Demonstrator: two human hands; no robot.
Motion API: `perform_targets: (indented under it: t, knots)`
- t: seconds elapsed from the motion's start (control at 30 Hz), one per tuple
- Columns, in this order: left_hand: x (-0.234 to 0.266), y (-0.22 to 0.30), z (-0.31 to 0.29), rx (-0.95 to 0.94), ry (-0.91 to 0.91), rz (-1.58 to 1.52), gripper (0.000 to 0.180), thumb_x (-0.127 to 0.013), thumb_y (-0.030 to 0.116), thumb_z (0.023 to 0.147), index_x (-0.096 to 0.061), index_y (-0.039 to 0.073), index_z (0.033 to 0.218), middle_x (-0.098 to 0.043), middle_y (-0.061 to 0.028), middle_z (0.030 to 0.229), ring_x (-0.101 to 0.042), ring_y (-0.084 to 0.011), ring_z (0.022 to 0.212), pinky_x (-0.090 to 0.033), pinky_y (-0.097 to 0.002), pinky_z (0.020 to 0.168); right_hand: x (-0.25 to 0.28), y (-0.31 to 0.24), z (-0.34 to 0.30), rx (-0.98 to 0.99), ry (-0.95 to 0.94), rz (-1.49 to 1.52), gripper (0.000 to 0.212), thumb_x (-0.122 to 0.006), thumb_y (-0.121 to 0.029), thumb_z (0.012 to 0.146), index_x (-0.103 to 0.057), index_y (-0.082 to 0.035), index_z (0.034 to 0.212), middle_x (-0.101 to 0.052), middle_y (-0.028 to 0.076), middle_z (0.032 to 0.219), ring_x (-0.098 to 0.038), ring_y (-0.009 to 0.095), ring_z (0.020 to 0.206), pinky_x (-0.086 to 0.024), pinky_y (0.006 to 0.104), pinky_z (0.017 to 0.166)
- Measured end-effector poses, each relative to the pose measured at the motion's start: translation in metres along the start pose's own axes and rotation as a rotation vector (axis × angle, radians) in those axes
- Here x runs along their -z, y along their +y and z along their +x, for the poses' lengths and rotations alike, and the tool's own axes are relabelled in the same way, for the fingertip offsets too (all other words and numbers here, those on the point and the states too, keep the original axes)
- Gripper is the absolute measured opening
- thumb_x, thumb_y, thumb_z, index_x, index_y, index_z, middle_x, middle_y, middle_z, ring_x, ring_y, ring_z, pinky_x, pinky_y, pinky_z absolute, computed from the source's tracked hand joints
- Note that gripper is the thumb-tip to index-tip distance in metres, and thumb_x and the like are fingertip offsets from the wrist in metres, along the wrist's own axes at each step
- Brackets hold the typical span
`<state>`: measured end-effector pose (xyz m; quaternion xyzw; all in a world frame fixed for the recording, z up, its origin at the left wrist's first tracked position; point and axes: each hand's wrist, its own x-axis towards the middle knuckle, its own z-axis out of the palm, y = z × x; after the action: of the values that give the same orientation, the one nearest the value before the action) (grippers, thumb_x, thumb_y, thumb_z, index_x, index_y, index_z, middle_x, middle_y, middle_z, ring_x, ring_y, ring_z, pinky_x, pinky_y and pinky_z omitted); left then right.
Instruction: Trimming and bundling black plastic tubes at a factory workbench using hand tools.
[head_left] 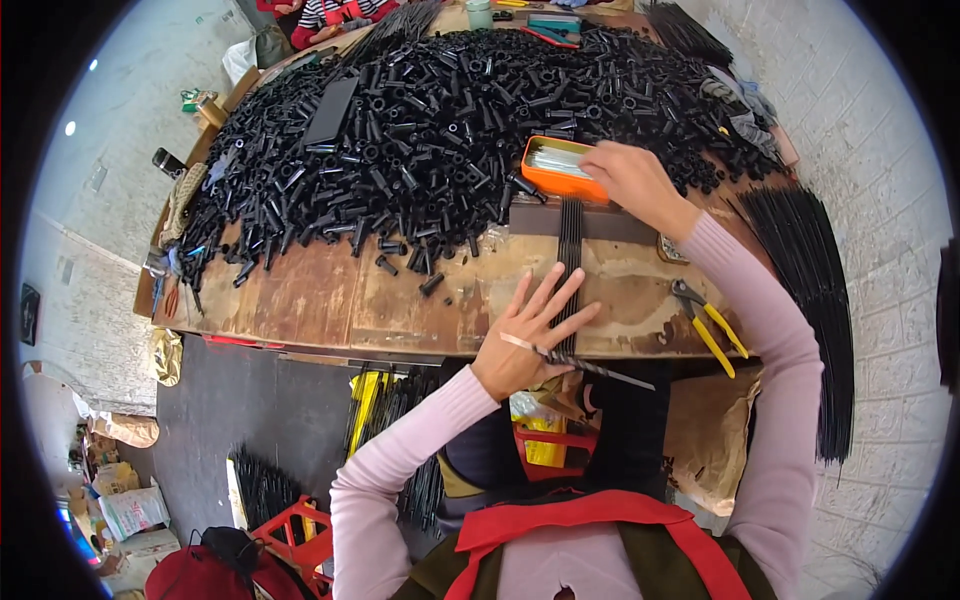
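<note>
My open orange plastic box (563, 184) of thin pale strips (555, 159)
From its near side, slim black rods (570, 228) run side by side toward me; farther from it, a thin spiral-twisted dark rod with pale ends (588, 367) slants.

You have bright, fairly even light; two small white glare spots (70, 128) show at far left, and glints speckle the black parts (430, 115). Toward the black rim, your right wall (872, 250) bends strongly

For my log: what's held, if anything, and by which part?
The left hand seems to hold a twisted metal rod near its middle; for the right hand, can't tell.
</note>
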<state>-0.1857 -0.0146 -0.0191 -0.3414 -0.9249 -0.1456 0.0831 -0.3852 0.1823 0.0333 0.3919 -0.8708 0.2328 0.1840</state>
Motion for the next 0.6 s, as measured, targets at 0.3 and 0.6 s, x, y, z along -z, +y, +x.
perform_targets:
  t: [0.3, 0.6]
  knots:
    - [-0.004, -0.009, 0.002, -0.039, -0.096, 0.166, 0.106, -0.083, 0.028, 0.055, -0.034, 0.021, 0.148, -0.02, -0.0152, 0.158, -0.02, -0.0339, 0.146, -0.019, -0.0495, 0.119, -0.045, 0.041, 0.046, -0.14, -0.246, -0.195, 0.013, -0.062, -0.01, 0.081, -0.071, -0.005, 0.088, -0.068, 0.015, 0.08, -0.066, 0.035, 0.078, -0.052, 0.0446, 0.067]
    - [-0.007, -0.011, 0.004, 0.003, -0.024, -0.003, 0.076, -0.054, 0.002, 0.076, -0.039, 0.025, 0.147, -0.025, -0.0123, 0.157, -0.023, -0.0313, 0.146, -0.02, -0.0503, 0.118, -0.016, -0.017, -0.02, 0.024, -0.1, -0.158, 0.006, -0.059, -0.009, 0.086, -0.062, -0.003, 0.088, -0.059, 0.014, 0.079, -0.062, 0.034, 0.07, -0.051, 0.0418, 0.061]
